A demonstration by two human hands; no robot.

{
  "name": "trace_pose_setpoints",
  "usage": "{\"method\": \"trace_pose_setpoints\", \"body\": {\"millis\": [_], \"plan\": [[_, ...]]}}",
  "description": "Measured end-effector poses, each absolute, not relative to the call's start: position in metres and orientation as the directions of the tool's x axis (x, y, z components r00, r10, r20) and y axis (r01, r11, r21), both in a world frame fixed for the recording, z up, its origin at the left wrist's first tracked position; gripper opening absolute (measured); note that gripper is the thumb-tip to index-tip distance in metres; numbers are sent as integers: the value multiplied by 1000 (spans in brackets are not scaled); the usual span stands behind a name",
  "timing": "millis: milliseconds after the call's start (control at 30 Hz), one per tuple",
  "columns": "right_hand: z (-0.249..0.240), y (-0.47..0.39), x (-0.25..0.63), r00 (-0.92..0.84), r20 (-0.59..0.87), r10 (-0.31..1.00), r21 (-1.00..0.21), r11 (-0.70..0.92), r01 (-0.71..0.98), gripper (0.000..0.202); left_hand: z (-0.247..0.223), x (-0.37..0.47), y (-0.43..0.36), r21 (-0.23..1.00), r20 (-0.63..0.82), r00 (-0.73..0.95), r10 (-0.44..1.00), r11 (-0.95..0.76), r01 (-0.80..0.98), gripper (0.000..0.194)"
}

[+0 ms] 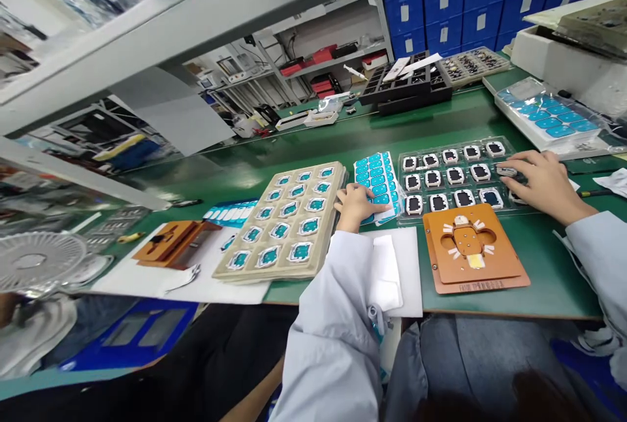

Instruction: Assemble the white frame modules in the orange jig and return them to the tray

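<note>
Head view. Left hand [356,205] rests palm-down, fingers loosely curled, on the near edge of a sheet of blue rounded-rectangle stickers [377,181]; the fingertips press the sheet, nothing is lifted. The sticker sheet's long axis runs from about 6 o'clock to 12 o'clock, leaning slightly to 1 o'clock, away from the person. Most of it lies at 1 o'clock of the left hand, touching it.

Right hand [541,181] lies over the right end of a clear plastic blister tray of small dark square parts [443,181]. Its fingers point to 9 o'clock and close on one small part at the fingertips; the hand hides how firm the grip is. The tray's long axis runs 9 to 3 o'clock; most of it extends to 9 o'clock of the right hand.

An orange flat fixture plate with a rounded cut-out [473,249] sits at 6 o'clock of the tray, just beside it, and at 8 o'clock of the right hand. A beige tray of teal-centred parts [287,221] lies at 9 o'clock of the left hand, close by. All rest on the green bench mat [553,278].
</note>
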State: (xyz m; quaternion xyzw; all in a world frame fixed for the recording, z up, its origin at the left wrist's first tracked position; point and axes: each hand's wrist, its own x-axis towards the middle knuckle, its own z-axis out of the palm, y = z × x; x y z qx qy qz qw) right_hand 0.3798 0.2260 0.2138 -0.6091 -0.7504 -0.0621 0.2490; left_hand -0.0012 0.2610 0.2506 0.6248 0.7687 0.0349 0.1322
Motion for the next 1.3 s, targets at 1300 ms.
{"method": "trace_pose_setpoints", "body": {"millis": [1300], "plan": [[245,217,349,-198,548,813,-520,517,680,15,268,67,174,202,605,768,209,-974,106,22]]}}
